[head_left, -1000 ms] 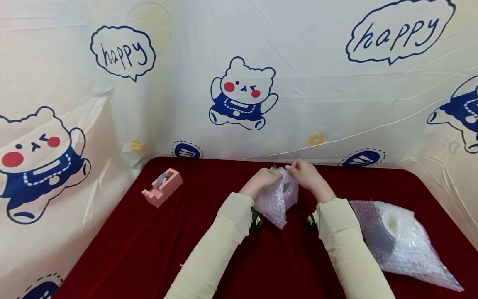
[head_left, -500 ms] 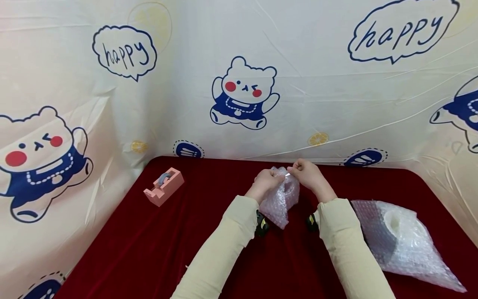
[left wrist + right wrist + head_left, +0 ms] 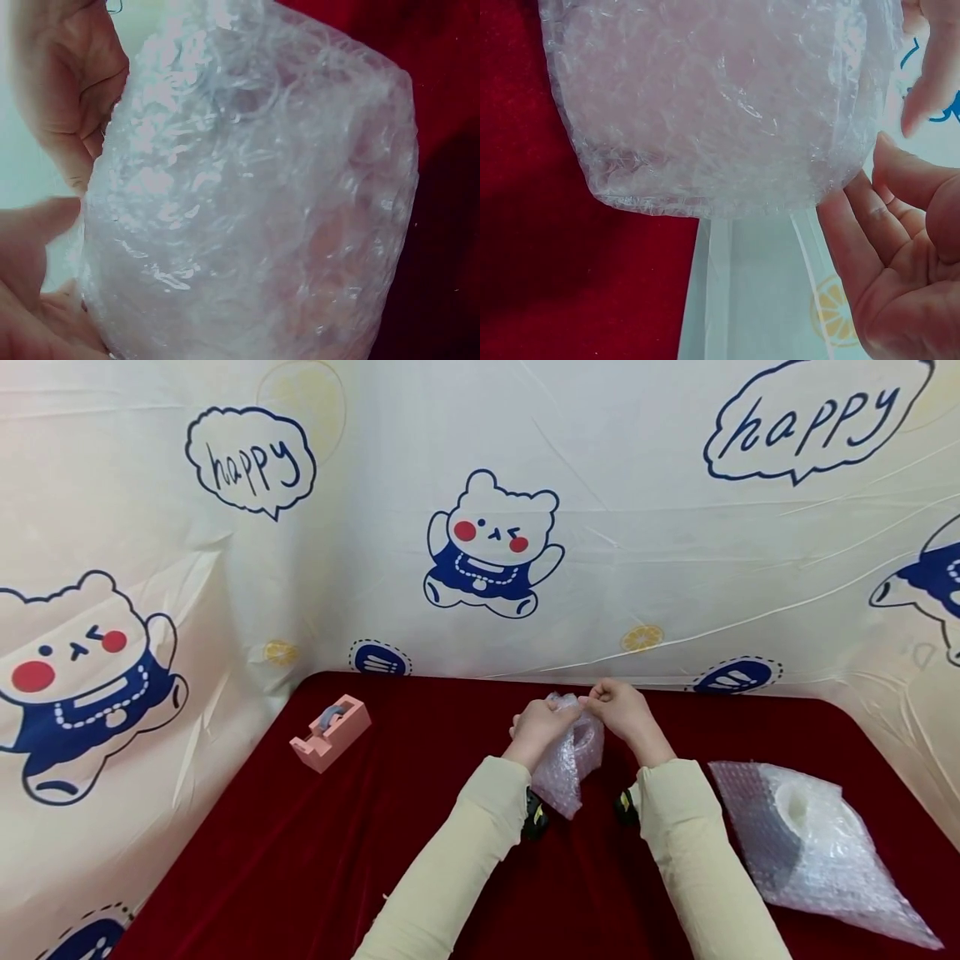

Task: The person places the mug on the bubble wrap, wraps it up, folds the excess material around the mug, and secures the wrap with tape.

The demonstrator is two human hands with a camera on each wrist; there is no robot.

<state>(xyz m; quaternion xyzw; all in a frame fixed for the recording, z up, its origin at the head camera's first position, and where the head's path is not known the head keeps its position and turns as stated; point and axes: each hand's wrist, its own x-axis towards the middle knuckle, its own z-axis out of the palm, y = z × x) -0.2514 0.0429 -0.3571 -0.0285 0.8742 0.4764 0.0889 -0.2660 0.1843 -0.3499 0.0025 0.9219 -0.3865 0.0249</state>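
Observation:
In the head view a small bubble-wrap bundle [image 3: 566, 768] is held up above the red cloth, its pointed lower end hanging down. My left hand [image 3: 542, 725] grips its upper left side, and in the left wrist view the left thumb [image 3: 41, 221] lies along the bundle's edge. My right hand [image 3: 621, 708] pinches at the top right edge. Seen from the right wrist, the fingers [image 3: 855, 244] reach behind the bundle's corner and the thumb is close to that edge. The two hands' fingertips nearly meet. What is inside the wrap cannot be made out.
A pink tape dispenser [image 3: 332, 733] with a bluish roll stands at the back left of the red-covered table [image 3: 300, 860]. At the right lies a larger bubble-wrap package [image 3: 847, 868] with a round white opening. A printed curtain [image 3: 360, 527] rises behind and beside the table.
My left hand has shifted to the right, closer to the right hand. A whitish strip between the hands half a second ago no longer shows. The right hand has barely moved.

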